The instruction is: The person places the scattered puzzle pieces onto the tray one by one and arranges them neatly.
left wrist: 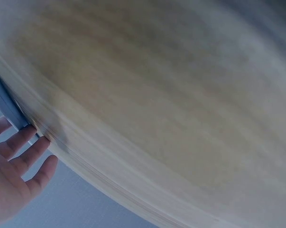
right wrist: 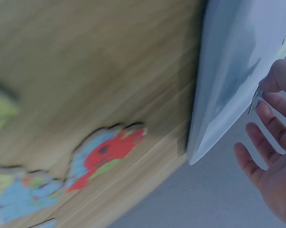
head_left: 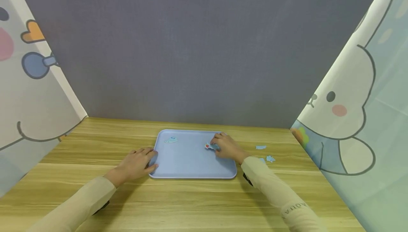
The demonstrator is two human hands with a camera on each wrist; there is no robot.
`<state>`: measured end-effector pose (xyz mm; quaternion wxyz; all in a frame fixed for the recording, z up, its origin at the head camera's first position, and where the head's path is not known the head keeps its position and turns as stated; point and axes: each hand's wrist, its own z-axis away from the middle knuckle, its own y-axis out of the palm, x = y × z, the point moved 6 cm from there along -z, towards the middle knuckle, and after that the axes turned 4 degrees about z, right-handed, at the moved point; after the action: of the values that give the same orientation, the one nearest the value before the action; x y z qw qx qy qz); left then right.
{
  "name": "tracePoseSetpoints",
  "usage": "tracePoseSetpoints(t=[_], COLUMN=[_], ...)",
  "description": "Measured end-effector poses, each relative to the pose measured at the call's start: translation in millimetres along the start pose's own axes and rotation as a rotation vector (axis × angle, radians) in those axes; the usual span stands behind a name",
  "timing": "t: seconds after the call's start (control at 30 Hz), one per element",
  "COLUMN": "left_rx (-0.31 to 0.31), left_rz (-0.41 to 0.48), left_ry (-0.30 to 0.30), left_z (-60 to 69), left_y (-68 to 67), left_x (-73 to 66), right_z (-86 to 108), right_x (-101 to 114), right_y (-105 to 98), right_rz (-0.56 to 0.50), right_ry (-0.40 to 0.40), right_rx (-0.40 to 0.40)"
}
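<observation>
- Pale-blue, shallow, round-cornered rectangular tray (head_left: 188,164) flat on the striped wood-grain table (head_left: 178,203), long sides running nine to three o'clock, likely placed for easy reach by both hands.
- At the tray's nine o'clock rim, bare left hand (head_left: 136,163) touching, fingers fairly straight and a little apart, grip closed round nothing; presumably there to steady the tray.
- Within the tray, towards two o'clock, bare right hand (head_left: 227,147) with grip clamped: thumb and forefinger pinching a thin, irregular light-blue cutout with a red patch (head_left: 211,146), seemingly by its edge to leave the printed face free. Contact with the tray's floor impossible to tell.
- Near ten o'clock inside the tray, flat light-blue curved cutout (head_left: 171,140), well apart from the pinched one.
- Beyond the tray's three o'clock rim, on the table, light-blue oblong piece (head_left: 261,147), jagged light-blue piece (head_left: 270,158) and another blue piece (head_left: 262,160) partly behind the cream right sleeve (head_left: 267,182); perhaps kept there to suit the right hand's reach.
</observation>
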<state>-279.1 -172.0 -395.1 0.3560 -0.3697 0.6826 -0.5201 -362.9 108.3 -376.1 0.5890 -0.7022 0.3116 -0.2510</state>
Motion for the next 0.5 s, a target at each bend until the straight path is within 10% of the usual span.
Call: tracePoseSetpoints(t=[0.5], left_rx=[-0.018], left_rz=[-0.006], left_ry=[0.011], left_z=[0.3], left_y=[0.0], left_x=[-1.1], right_z=[-23.4], right_x=[19.5], right_y=[3.8], right_rz=[0.025], right_ry=[-0.042], right_rx=[0.041])
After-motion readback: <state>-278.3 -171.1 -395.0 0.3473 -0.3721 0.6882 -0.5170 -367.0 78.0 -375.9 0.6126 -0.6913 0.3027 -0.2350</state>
